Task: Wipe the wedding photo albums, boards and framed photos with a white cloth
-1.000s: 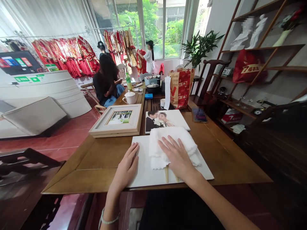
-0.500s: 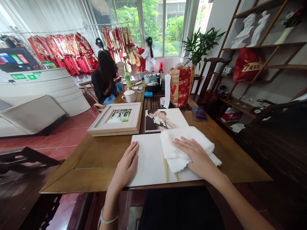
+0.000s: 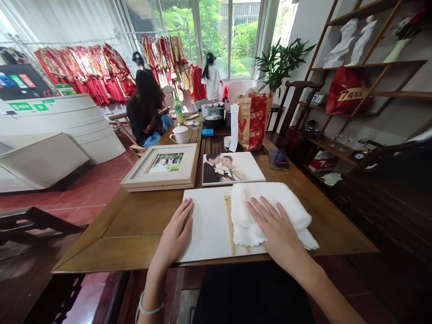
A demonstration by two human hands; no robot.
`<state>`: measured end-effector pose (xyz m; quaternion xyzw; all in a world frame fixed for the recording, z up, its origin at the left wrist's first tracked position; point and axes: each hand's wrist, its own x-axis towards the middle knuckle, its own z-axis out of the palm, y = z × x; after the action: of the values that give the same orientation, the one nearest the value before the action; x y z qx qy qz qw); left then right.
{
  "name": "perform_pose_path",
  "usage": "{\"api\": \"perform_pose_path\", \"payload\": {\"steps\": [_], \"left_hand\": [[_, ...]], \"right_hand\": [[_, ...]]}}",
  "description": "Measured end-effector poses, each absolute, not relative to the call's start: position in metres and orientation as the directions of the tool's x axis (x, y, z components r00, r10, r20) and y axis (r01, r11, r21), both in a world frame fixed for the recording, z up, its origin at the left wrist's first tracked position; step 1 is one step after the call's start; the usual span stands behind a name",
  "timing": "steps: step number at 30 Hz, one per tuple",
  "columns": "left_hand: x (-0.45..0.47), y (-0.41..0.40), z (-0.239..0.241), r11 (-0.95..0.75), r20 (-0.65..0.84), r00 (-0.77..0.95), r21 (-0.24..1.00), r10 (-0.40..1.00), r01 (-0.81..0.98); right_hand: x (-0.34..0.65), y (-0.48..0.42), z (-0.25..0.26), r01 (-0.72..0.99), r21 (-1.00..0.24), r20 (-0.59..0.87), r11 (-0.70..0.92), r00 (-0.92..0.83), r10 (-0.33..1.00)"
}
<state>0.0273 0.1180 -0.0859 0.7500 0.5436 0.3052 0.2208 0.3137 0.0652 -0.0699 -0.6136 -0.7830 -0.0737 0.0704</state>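
A large white panel [image 3: 207,227] with a thin yellow strip down its middle lies flat at the near edge of the wooden table [image 3: 141,234]. My left hand [image 3: 177,234] rests flat on the panel's left edge, fingers stretched out. My right hand [image 3: 275,225] lies flat, fingers spread, on a folded white towel [image 3: 270,202] that covers the panel's right half. Just beyond the panel lie a wedding photo print [image 3: 231,167] and a framed picture [image 3: 162,166].
A phone [image 3: 279,159], a red paper bag [image 3: 253,121], a white teapot [image 3: 180,134] and a green bottle [image 3: 177,110] sit farther along the table. One person sits at the far left side; another stands by racks of red garments. Wooden shelves line the right wall.
My right hand has slid the towel from the panel's middle to its right side. My left hand has stayed on the left edge.
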Motion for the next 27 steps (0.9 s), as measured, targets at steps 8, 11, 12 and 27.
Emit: {"api": "perform_pose_path", "payload": {"steps": [8, 11, 12, 27], "left_hand": [[0.027, 0.118, -0.085, -0.307, 0.212, 0.222, 0.671, 0.952, 0.675], [0.028, 0.118, -0.084, -0.307, 0.210, 0.225, 0.679, 0.952, 0.666], [0.028, 0.118, -0.084, -0.306, 0.208, 0.225, 0.681, 0.952, 0.665], [0.028, 0.117, -0.082, -0.288, 0.192, 0.215, 0.682, 0.958, 0.672]], "right_hand": [[0.336, 0.051, -0.051, 0.937, -0.160, 0.087, 0.312, -0.301, 0.950], [0.341, 0.082, -0.045, 0.937, -0.223, 0.059, 0.269, -0.263, 0.963], [0.342, 0.094, -0.045, 0.939, -0.236, 0.060, 0.251, -0.244, 0.968], [0.377, 0.045, -0.057, 0.791, -0.490, 0.074, 0.367, -0.381, 0.921]]}}
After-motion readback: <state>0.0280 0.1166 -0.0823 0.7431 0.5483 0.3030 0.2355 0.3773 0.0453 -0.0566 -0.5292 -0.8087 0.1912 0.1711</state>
